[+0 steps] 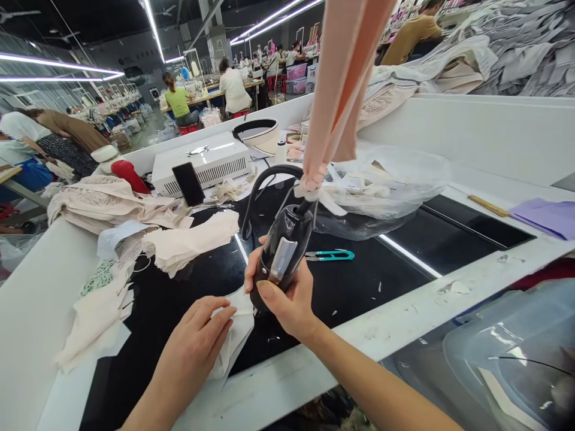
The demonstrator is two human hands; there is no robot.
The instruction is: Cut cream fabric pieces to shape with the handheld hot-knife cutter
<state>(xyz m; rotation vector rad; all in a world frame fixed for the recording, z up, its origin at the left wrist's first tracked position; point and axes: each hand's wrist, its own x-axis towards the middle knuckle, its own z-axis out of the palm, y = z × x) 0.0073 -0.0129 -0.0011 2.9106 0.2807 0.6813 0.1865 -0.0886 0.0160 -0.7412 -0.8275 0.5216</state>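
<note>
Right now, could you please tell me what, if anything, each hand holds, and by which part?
The right hand holds the black tool around its lower casing. The left hand touches the pale cloth; any grip cannot be told.

A bench (354, 287) is spreading its glossy black top beneath the left grip (193, 338) and the right grip (294, 305), and a white border is edging it. White cloth (238, 335) is lying under the left grip. Beyond that grip, a cream fabric piece (193, 239) is resting on the black surface. Just right of the right grip, teal snips (335, 255) are lying flat; beyond them, a clear plastic bag (395, 179) is sprawling. Well to that grip's right, purple cloth (545, 216) is lying on the border.
</note>
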